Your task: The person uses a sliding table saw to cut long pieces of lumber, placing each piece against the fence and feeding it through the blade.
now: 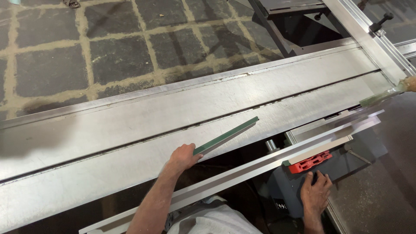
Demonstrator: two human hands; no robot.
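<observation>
My left hand [184, 157] grips the near end of a thin green-edged strip [227, 135], which slants up and to the right over the long metal sliding table [130, 125] of a panel saw. My right hand [315, 192] rests flat on the dark grey machine body [288, 190], fingertips just below a red plastic part [310, 162]. A pale narrow board [320, 150] lies along the edge just above the red part.
A groove runs the length of the metal table. An aluminium fence rail [368, 37] crosses at the upper right. Beyond the table lies a dark tiled floor [108, 47]. Another person's fingers [411, 83] hold a green strip at the right edge.
</observation>
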